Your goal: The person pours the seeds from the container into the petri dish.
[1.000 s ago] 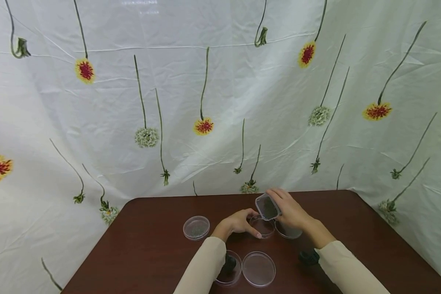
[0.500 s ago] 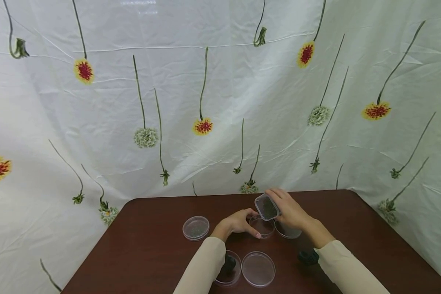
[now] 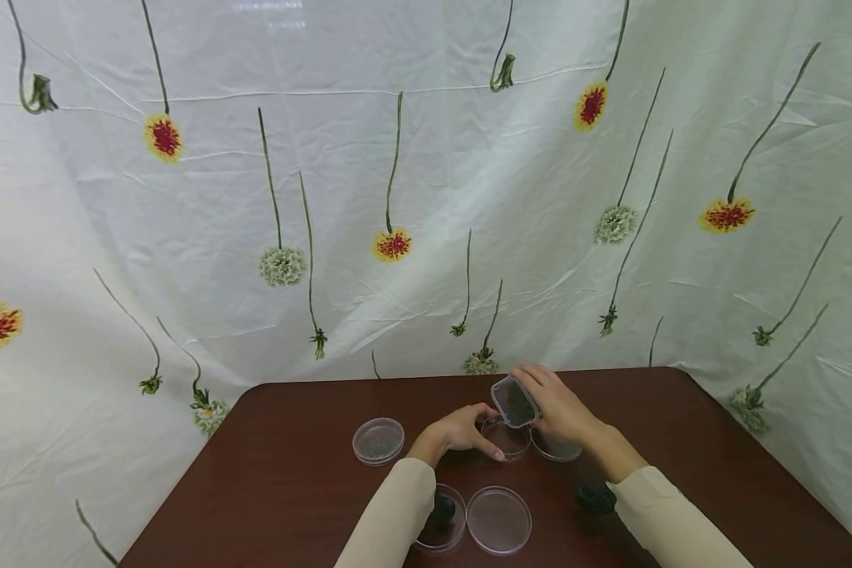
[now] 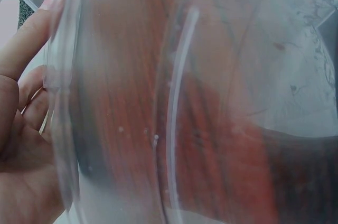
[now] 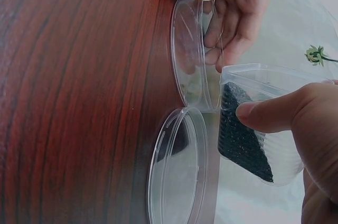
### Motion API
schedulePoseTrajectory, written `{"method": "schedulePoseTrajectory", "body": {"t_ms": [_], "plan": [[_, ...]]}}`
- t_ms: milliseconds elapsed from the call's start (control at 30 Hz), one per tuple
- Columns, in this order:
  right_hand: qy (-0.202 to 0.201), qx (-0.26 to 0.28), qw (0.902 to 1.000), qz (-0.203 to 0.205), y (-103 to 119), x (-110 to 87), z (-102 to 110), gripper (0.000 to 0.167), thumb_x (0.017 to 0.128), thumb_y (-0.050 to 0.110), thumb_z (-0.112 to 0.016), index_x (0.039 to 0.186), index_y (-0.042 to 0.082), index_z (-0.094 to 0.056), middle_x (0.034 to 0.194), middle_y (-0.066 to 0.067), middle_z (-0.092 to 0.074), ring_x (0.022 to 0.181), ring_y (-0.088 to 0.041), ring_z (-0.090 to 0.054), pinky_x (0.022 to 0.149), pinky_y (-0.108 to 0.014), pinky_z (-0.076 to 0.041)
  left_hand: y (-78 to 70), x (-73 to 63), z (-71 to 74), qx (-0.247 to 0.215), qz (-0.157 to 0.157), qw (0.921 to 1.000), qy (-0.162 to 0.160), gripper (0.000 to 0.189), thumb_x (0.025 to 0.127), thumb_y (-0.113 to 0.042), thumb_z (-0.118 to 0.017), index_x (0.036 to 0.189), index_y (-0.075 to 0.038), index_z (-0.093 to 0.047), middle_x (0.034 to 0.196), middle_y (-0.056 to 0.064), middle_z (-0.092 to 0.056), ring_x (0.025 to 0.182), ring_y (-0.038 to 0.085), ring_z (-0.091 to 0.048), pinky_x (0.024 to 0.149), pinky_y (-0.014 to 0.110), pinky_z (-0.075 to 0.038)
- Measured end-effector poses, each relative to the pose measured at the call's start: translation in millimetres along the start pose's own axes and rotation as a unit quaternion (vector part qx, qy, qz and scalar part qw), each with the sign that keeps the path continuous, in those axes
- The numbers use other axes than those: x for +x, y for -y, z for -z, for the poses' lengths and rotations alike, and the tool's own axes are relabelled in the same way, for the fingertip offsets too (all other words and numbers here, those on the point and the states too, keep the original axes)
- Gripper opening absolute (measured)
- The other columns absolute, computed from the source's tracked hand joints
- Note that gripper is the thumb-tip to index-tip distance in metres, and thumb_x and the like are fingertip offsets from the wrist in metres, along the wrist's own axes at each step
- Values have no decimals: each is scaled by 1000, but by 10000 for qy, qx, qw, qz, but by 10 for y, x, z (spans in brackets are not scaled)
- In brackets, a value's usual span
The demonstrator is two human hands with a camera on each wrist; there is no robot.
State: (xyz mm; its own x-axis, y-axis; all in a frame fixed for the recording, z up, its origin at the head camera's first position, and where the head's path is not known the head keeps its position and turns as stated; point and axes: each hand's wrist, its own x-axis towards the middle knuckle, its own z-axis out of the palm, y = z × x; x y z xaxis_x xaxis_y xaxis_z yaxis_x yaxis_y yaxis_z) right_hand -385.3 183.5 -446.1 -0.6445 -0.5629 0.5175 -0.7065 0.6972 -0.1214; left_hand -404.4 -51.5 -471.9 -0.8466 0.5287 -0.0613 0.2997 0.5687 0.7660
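Note:
My left hand holds a clear round petri dish by its rim, thumb on the near side. Its fingers lie along the far side, as the right wrist view shows. With my right hand I grip a small clear plastic tub, tilted over that dish. Dark fine grains lie banked to one side inside the tub. Close by, a second petri dish touches or nearly touches the first, partly behind my right hand in the head view. Whether grains are falling is too small to tell.
A covered petri dish stands left of my left hand. Nearer me, two round clear dishes or lids lie side by side, one partly under my left forearm. The brown table ends at a flowered white cloth.

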Motion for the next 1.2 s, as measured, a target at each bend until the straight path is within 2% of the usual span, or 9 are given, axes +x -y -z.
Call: {"method": "schedulePoseTrajectory", "body": {"t_ms": [600,1200], "plan": [[-66,-87,9999,121,-8,7,-32,94,64,-10,-94,147,0,-50,144,-19,-51,135,-41,-46,102,-56,-48,-31,-17,16,3,46,10000,8,66,76,-13,-95,134,-9,-62,128,6,-62,125,28,-55,108,47,-43],[77,-129,9999,24,-3,8,-34,93,65,-21,-83,149,0,-48,147,-20,-49,138,-43,-42,102,-56,-47,-24,-20,10,-3,91,10000,-3,68,76,-14,-95,135,-8,-61,131,8,-61,127,30,-54,109,48,-42]]}}
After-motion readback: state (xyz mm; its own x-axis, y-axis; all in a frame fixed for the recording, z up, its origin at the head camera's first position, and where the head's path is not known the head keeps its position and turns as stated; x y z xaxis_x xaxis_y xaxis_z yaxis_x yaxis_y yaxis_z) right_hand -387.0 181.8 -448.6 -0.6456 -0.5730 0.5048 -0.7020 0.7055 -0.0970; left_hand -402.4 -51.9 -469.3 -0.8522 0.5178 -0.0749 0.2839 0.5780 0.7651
